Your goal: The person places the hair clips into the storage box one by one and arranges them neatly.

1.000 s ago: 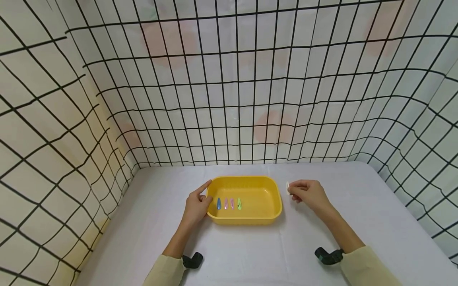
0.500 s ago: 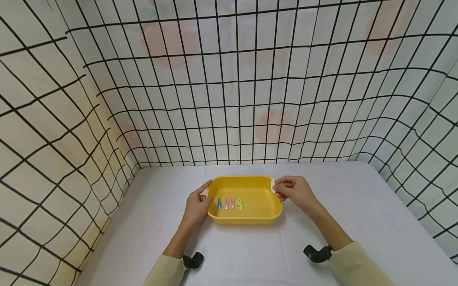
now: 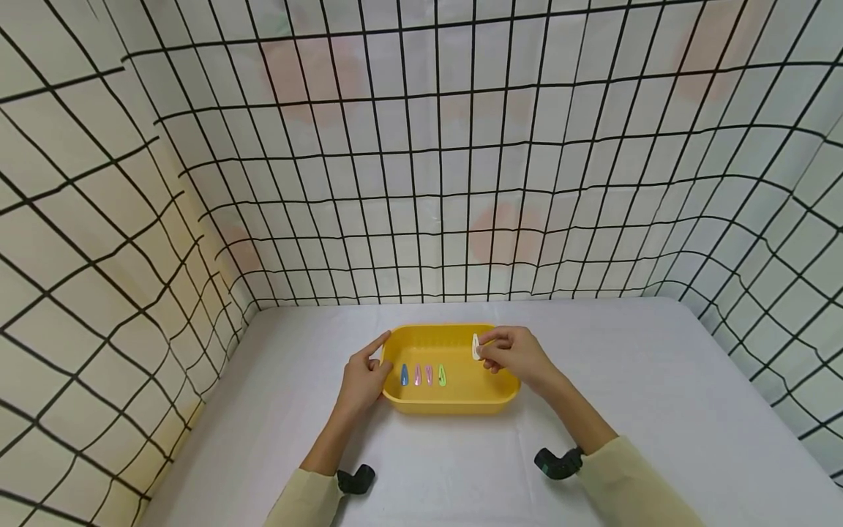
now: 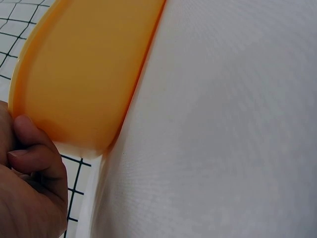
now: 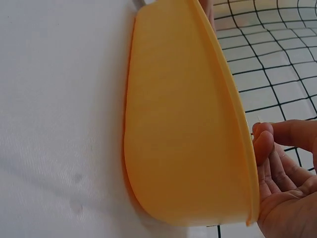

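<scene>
A yellow tray (image 3: 451, 408) lies on the white-covered table. Inside it, toward the left, a blue hair clip (image 3: 405, 375), two pink hair clips (image 3: 418, 375) and a green hair clip (image 3: 442, 375) form a row. My left hand (image 3: 361, 377) holds the tray's left end, thumb at the rim and index finger stretched along it; in the left wrist view its other fingers (image 4: 39, 156) are curled. Over the right part of the tray, my right hand (image 3: 516, 355) pinches a white hair clip (image 3: 476, 347) between thumb and fingertips. The tray's wall mostly hides that clip in the right wrist view.
White cloth walls with a black grid (image 3: 454, 168) rise behind and on both sides of the table (image 3: 461, 468). A black wrist device (image 3: 356, 479) sits at the left cuff, another black device (image 3: 558, 463) at the right cuff.
My right hand has carried the white hair clip leftward, from beside the tray to above its right part. The left hand and the row of clips have stayed in place.
</scene>
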Demonstrator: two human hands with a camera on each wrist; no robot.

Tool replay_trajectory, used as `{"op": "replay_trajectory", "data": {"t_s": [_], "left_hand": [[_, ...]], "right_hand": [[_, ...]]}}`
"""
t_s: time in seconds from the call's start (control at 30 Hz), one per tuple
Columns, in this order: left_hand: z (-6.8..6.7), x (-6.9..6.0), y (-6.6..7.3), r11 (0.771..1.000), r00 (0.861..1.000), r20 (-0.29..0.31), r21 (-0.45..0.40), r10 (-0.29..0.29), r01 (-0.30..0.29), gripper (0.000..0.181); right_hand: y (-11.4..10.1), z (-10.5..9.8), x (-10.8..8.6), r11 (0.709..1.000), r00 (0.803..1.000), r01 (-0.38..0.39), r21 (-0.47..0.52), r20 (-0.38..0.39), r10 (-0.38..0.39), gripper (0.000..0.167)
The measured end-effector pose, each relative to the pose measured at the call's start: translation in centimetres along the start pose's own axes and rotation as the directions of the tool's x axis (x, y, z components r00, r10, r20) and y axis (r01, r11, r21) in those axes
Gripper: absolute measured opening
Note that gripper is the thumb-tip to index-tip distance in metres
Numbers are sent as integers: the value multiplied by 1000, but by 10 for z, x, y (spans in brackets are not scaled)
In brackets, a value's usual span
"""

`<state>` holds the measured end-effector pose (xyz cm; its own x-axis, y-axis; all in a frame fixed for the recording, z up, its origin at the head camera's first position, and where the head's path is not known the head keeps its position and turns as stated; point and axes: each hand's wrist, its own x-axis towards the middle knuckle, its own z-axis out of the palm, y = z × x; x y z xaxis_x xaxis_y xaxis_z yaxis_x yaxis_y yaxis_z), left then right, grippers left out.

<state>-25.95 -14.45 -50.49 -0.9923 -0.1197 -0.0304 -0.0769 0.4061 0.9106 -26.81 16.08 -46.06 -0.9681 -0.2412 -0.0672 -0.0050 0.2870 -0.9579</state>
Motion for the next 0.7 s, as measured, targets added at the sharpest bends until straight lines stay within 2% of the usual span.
{"op": "replay_trajectory", "data": {"t_s": [0.23,0.43,0.7], "left_hand": [[0,0,-2,1000,1000,-2,-6,-7,7,60],[1,0,-1,1000,1000,0,-6,-8,8,60],[0,0,0,1000,1000,-8,-2,-9,9,59]], "right_hand": [[-1,14,7,1000,1000,-17,-18,8,17,26],[-1,29,13,998,998,-67,-20,1,67,25],[3,43,21,993,994,-106,-53,-36,104,20]]}}
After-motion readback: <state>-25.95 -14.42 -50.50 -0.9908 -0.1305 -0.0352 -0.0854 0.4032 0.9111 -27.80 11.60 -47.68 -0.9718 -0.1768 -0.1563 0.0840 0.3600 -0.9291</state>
